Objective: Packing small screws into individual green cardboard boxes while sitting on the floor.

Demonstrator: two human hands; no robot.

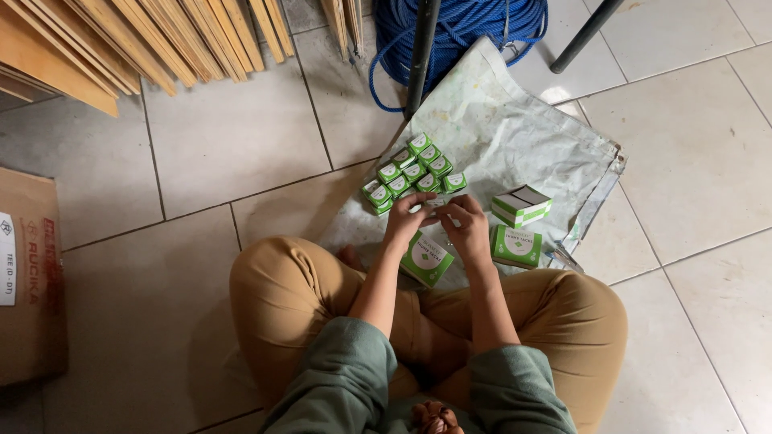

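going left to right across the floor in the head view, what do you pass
cardboard box → cluster of small green boxes → left hand → right hand → open green and white box

Just above my hands, at frame centre, the cluster of small green boxes [412, 173] blocks the way forward, and to the right an open box [521, 204] and a flat green box [516, 246] hem me in. Left of the cluster, bare floor tiles [233, 128] give free passage. Wooden slats [121, 40] close the upper left, a blue rope coil [458, 28] and dark metal legs [421, 56] the top centre.
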